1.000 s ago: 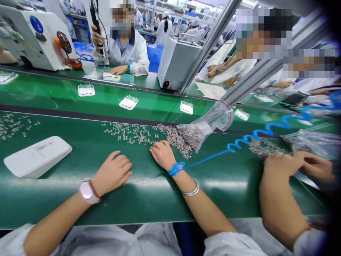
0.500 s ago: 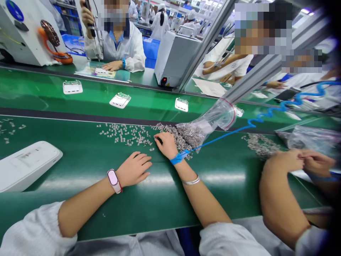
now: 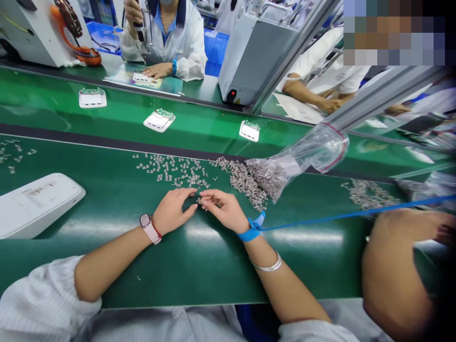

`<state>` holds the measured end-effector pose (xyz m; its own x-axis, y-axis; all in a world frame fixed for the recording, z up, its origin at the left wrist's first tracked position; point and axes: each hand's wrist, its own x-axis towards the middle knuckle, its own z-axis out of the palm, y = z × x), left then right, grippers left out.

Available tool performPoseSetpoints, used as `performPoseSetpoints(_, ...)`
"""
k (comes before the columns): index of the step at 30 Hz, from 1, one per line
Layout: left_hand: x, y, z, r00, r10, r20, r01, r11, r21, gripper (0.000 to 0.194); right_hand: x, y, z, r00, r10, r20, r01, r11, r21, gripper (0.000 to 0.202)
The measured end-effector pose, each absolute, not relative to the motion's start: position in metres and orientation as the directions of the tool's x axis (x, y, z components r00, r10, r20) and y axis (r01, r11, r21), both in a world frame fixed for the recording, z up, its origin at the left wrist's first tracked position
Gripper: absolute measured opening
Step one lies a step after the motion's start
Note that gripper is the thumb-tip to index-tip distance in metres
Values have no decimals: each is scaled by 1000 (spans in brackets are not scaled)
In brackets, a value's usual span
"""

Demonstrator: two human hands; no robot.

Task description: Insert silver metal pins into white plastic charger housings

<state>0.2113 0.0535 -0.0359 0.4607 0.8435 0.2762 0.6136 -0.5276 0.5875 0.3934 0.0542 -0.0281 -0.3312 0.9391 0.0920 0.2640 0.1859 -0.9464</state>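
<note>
My right hand (image 3: pixel 226 209), in a blue wrist strap, pinches one or more small metal clips (image 3: pixel 200 201) at its fingertips; how many I cannot tell. Facing it, my left hand (image 3: pixel 173 209) curves with thumb and forefinger apart and nothing visible between them. Its fingertips come close to the right hand's. Just beyond both hands, loose metal clips (image 3: pixel 167 166) are spread over the green bench. A denser pile of clips (image 3: pixel 245 183) lies past my right hand, spilling from a clear plastic bag (image 3: pixel 274 173).
A white plastic housing (image 3: pixel 46 202) rests at the left. Behind the bench, a green conveyor (image 3: pixel 199 118) carries several white units with circuit boards. A blue cord (image 3: pixel 320 218) runs rightward from my wrist. A neighbour's arm (image 3: pixel 392 266) is close at right; another person works opposite.
My right hand has come back from the edge of the clip pile toward my left hand, with clips at its fingertips. My left hand has turned inward to meet it. The view has shifted slightly.
</note>
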Motion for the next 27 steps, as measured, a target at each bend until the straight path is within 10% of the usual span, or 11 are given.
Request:
performPoseSetpoints(12, 196, 51, -30, 500, 844, 196, 558, -487, 672, 15, 385, 48, -42, -341, 934, -102, 157, -50, -986, 15)
performPoseSetpoints(27, 200, 48, -30, 469, 865, 179, 691, -486, 535, 16, 380, 32, -33, -534, 740, 409, 506, 667, -546, 25)
